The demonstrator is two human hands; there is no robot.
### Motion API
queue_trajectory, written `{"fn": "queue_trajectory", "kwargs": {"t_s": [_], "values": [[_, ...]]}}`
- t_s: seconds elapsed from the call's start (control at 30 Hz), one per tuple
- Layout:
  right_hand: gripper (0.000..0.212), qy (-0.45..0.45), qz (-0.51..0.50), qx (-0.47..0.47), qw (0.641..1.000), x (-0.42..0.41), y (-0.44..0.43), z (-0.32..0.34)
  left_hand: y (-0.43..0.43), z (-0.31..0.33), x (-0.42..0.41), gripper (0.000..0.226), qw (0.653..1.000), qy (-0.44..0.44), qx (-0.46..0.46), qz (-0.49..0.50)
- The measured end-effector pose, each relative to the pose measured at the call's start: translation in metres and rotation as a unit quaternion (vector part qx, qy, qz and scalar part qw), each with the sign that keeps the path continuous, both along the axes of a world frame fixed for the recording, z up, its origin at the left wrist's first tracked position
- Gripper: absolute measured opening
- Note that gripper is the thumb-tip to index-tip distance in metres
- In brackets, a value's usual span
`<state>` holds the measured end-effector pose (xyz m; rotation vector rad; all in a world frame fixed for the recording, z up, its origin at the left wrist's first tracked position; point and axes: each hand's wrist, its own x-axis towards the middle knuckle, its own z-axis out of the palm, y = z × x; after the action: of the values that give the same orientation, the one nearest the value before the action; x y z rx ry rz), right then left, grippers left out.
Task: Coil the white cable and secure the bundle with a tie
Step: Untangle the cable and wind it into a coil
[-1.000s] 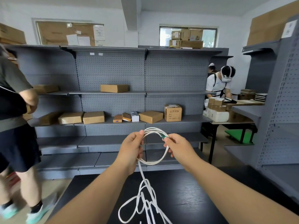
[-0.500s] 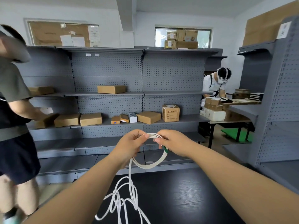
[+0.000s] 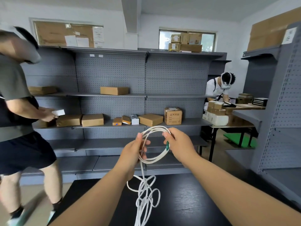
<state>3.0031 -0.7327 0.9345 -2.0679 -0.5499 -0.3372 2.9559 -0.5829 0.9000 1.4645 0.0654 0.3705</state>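
Note:
I hold a partly coiled white cable (image 3: 154, 158) up in front of me, above a black table (image 3: 187, 201). My left hand (image 3: 133, 152) grips the left side of the loops, thumb on top. At the right side of the coil my right hand (image 3: 179, 144) pinches the loops, with a green tie or plug (image 3: 167, 146) showing just under its fingers. The uncoiled rest of the cable (image 3: 145, 198) hangs down from my left hand in loose tangled loops onto the table.
Grey pegboard shelving (image 3: 114, 95) with cardboard boxes (image 3: 150, 119) fills the wall ahead. A person (image 3: 19, 111) stands close at the left, reaching to a shelf. Another person (image 3: 219, 88) works at a table at the back right. A grey rack (image 3: 283, 111) stands at the right.
My hands have moved apart again, widening the coil, and another loop lies on it. The hanging cable has shifted. The person at the left now holds a small white box at the shelf.

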Motion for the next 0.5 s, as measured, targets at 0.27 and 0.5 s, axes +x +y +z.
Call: {"fn": "queue_trajectory", "kwargs": {"t_s": [0.27, 0.5], "values": [[0.023, 0.043, -0.005, 0.066, 0.997, -0.003, -0.016, -0.014, -0.025, 0.013, 0.001, 0.055, 0.998, -0.004, -0.068, 0.015], [0.023, 0.064, 0.024, 0.043, 0.997, -0.005, -0.037, -0.011, -0.035, 0.017, -0.001, 0.033, 0.999, -0.035, 0.028, 0.021]]}}
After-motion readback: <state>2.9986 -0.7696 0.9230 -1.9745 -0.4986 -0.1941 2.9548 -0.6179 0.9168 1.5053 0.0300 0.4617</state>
